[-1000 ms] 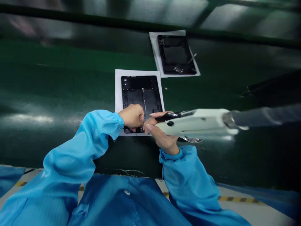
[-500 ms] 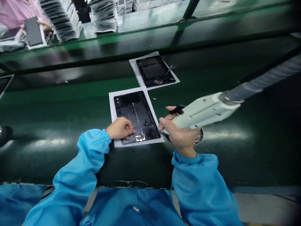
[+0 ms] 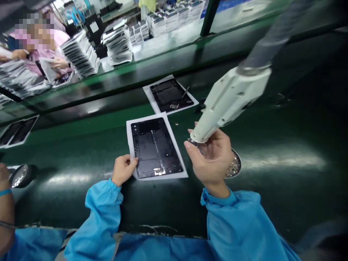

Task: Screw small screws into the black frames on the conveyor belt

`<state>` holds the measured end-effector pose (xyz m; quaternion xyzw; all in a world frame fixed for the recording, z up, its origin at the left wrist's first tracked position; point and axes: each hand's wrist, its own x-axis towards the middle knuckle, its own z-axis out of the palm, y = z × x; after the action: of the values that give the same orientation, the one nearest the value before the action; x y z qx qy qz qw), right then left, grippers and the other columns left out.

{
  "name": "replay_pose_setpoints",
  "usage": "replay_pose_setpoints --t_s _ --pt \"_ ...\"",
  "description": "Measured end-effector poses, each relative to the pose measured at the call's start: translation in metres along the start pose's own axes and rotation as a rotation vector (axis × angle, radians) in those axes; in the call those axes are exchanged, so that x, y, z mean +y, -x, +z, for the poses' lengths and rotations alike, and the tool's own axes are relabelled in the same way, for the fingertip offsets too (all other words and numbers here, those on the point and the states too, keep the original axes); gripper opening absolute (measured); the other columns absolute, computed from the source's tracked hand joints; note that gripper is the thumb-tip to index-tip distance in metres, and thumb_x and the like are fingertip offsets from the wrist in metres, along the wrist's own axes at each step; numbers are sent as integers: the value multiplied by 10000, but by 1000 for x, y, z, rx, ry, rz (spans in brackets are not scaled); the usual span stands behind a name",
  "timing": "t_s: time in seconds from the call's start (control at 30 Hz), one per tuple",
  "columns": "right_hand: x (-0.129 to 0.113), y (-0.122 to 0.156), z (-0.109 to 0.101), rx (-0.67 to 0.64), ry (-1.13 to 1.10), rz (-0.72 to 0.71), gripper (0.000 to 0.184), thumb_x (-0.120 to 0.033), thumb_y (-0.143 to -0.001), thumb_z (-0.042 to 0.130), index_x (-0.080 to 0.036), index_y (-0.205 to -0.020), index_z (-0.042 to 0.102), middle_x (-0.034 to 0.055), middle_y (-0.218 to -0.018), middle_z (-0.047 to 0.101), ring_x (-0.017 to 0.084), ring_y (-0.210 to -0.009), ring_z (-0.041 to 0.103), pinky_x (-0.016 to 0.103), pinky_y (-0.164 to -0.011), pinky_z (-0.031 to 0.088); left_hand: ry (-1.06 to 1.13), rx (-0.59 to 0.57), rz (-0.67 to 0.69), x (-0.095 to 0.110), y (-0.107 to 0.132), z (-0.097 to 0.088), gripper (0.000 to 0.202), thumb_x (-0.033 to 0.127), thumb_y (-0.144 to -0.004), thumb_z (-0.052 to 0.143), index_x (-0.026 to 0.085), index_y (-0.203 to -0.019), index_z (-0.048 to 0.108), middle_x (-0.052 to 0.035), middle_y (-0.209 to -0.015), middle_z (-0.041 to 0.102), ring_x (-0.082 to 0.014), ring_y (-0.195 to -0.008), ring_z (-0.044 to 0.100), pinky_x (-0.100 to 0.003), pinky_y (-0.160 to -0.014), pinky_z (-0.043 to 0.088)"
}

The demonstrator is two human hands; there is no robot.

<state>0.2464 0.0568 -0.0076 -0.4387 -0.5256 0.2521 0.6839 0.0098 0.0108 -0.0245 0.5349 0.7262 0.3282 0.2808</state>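
A black tablet back shell (image 3: 155, 148) lies on a white sheet (image 3: 131, 125) on the green conveyor belt (image 3: 81, 145). My left hand (image 3: 123, 169) rests at the sheet's near left corner, fingers curled on its edge. My right hand (image 3: 212, 156) is open beneath the tip of a white electric screwdriver (image 3: 231, 98), which hangs from a grey hose (image 3: 274, 32); the fingers barely touch the tool. Just behind that hand sits a round dish of small screws (image 3: 235, 166).
A second black shell on a white sheet (image 3: 170, 95) lies farther up the belt, and another shell (image 3: 16, 131) at the far left. A metal dish (image 3: 19, 175) and another person's arm (image 3: 5, 214) are at the left. Across the belt a person in pink (image 3: 40, 47) works beside stacks of parts (image 3: 81, 54).
My right hand has let go its grip and the screwdriver has swung up and to the right. My left hand slid from the shell's bottom to the sheet's left corner. The view tilted upward.
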Motion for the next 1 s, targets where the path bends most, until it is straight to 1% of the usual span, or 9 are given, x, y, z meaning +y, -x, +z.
replay_pose_setpoints --t_s 0.13,0.23,0.3,0.47,0.6,0.73,0.87,0.93,1.0 --pt "4 -1 -2 6 200 -175 732 -173 -765 678 -204 -1415 341 162 -1470 397 327 -1357 415 561 -1044 434 201 336 17 -14 -27 -21 323 410 -630 625 197 -527 407 66 -482 392 -66 -449 351 -190 -443 266" --pt "-1 4 1 23 363 -403 826 -161 -776 653 -208 -1483 228 140 -1585 170 356 -1457 197 623 -1121 294 213 446 54 -13 -65 -46 275 381 -602 621 204 -608 412 77 -503 425 -62 -444 373 -174 -436 290" --pt "-4 12 7 -8 431 -525 839 -168 -788 634 -188 -1498 189 142 -1590 151 356 -1454 207 618 -1112 307 217 498 60 -7 -96 -63 241 343 -599 608 208 -661 418 82 -502 447 -66 -428 395 -171 -427 310" --pt "5 39 35 -362 611 -585 664 -283 -861 566 -49 -1428 311 251 -1532 256 385 -1429 248 622 -1079 330 150 593 49 8 -174 -108 188 229 -629 586 193 -777 475 55 -540 540 -109 -471 519 -203 -467 424" --pt "15 47 45 -633 756 -476 627 -433 -908 487 -50 -1398 404 245 -1528 282 399 -1430 240 645 -1079 302 22 621 23 1 -204 -131 400 216 -661 666 127 -1034 554 -60 -769 680 -228 -785 683 -344 -724 554" --pt "20 48 46 -808 848 -385 702 -520 -889 492 -48 -1403 421 243 -1543 231 417 -1428 235 679 -1073 267 -125 599 62 -27 -187 -110 479 261 -734 674 115 -1173 553 -188 -1156 659 -312 -1140 610 -475 -1021 440" --pt "28 52 45 -926 903 -313 810 -637 -864 452 -22 -1391 439 270 -1512 285 432 -1409 271 702 -1071 233 -213 483 206 -48 -144 -53 371 277 -774 666 172 -1128 620 -147 -1353 565 -270 -1309 483 -426 -1123 353" --pt "33 55 44 -920 917 -311 836 -669 -865 410 -25 -1397 432 267 -1507 303 430 -1408 272 706 -1079 205 -252 410 279 -49 -121 -26 333 306 -753 710 195 -1062 660 -116 -1389 540 -273 -1342 443 -442 -1144 322" --pt "38 58 43 -894 920 -325 854 -695 -867 361 -34 -1404 426 259 -1508 311 430 -1407 274 711 -1078 194 -373 329 419 -43 -101 -6 294 338 -838 630 176 -1082 661 -145 -1403 518 -286 -1355 423 -497 -1117 345"
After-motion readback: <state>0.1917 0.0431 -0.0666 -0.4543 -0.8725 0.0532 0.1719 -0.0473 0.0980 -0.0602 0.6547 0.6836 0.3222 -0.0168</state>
